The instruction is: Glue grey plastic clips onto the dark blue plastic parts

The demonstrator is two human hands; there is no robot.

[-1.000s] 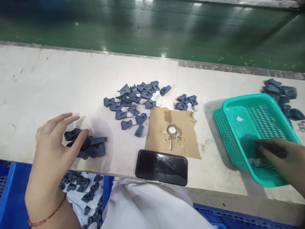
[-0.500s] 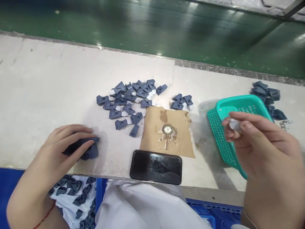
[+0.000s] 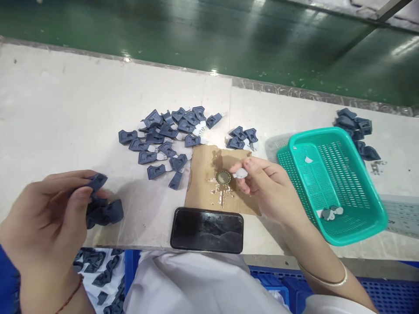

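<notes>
My left hand [image 3: 54, 213] pinches a dark blue plastic part [image 3: 97, 182] between thumb and fingers, just above a few more dark blue parts [image 3: 109, 213] on the table. Between the thumb and fingertips of my right hand [image 3: 271, 187] is a small white plastic piece [image 3: 240, 173]. It is held beside a round metal cap [image 3: 223, 177] with liquid in it. The cap rests on a wet piece of brown cardboard [image 3: 199, 192]. Behind the cardboard lie many dark blue parts [image 3: 168, 131], several with white pieces attached.
A green plastic basket [image 3: 356, 237] at the right holds a few white and grey pieces. A black phone [image 3: 207, 230] lies at the front edge. More dark blue parts [image 3: 355, 126] sit at the far right. Below the table, a blue bin [image 3: 129, 270] stands beside further parts.
My right hand has moved left from over the basket to beside the metal cap, carrying the white piece. My left hand has lifted a dark blue part from the small pile.
</notes>
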